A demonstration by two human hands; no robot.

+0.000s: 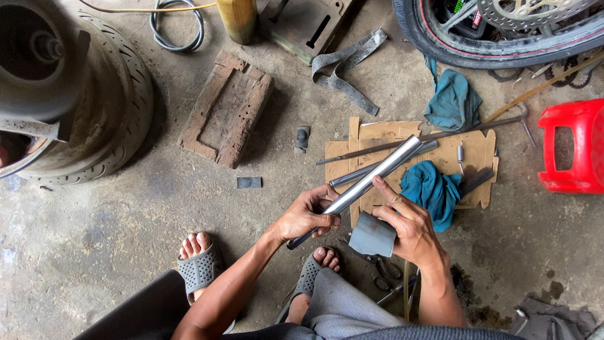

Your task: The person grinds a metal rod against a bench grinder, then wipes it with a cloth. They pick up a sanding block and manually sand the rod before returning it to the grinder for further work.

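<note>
The left hand [306, 216] is wrapped around the lower part of a shiny metal tube [365, 181], fingers curled over it in a firm grasp. The tube runs slantwise from about 7 o'clock of the hand up toward 1 o'clock, its bright end lying over a flattened cardboard sheet [472, 151]. The right hand [406, 223] sits just at 3 o'clock of the left one; its forefinger is stretched out and presses on the tube, while the other fingers pinch a grey folded sheet of abrasive paper [372, 236] that hangs below the palm.

On the cardboard, at 2 o'clock of the right hand, lies a teal rag [434, 189], and a second darker tube [377, 167] lies beside the shiny one. A long thin rod [440, 134] crosses the cardboard. Another teal cloth [453, 101] lies at 12 o'clock of that, under a motorcycle wheel [503, 38]. A red plastic stool [576, 148] stands at 3 o'clock. A worn wooden block [226, 107] lies at 11 o'clock of the hands, and a tyre [119, 107] at 9 o'clock. Scissors [384, 271] lie on the concrete floor [126, 239] under the right wrist
</note>
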